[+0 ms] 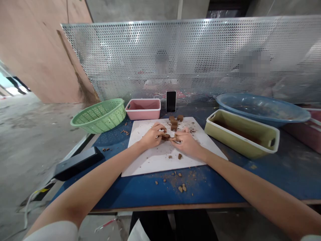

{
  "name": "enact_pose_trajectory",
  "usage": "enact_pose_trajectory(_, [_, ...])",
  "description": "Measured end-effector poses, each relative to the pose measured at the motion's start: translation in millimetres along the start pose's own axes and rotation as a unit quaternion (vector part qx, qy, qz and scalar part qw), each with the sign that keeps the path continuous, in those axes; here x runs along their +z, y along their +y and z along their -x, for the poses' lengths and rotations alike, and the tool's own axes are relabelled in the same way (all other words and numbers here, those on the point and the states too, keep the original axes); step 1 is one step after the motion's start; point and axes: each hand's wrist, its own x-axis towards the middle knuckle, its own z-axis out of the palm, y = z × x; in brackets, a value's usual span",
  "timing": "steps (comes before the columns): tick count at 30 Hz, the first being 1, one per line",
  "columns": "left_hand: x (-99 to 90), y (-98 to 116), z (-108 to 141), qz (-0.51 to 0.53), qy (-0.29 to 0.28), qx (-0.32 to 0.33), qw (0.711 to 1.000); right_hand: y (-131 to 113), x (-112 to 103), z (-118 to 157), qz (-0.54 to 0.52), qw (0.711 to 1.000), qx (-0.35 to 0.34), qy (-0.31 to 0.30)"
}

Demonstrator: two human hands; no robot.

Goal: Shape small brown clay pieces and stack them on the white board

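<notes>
While both forearms run in from the bottom edge, upper arms and body are cut off by the frame. Blue table (130, 192) front edge carries loose brown crumbs (182, 188); what they are made of can't be told. Black flat box (76, 163) sits at the left edge, partly overhanging.

Left hand (151, 136) and right hand (187, 142) meet over the white board (150, 160). Both pinch one small brown piece (166, 136) between thumb and fingertips; fingers curled tight around it, so most of the piece is hidden and its shape is unclear. It sits just above the board, centre, whether touching the surface can't be told.

Just beyond the hands: small stack of brown chunks (175, 123) on the board's far side.

Further back: green basket (100, 115) tilted at left, pink tub (143, 109), black phone (171, 101) standing against the perforated metal screen (190, 57). Right side: yellow-green tray (242, 137) with dark contents inside, hard to make out; blue basin (263, 108) behind it, right edge cut off. Shapes behind the screen are blurred.
</notes>
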Motion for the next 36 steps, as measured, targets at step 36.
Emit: enact_pose_trajectory(36, [3.5,-1.3,-0.4,0.016,0.013,-0.01,1.0,-1.8,1.9,-0.8,0.014,1.0,-0.016,0.004])
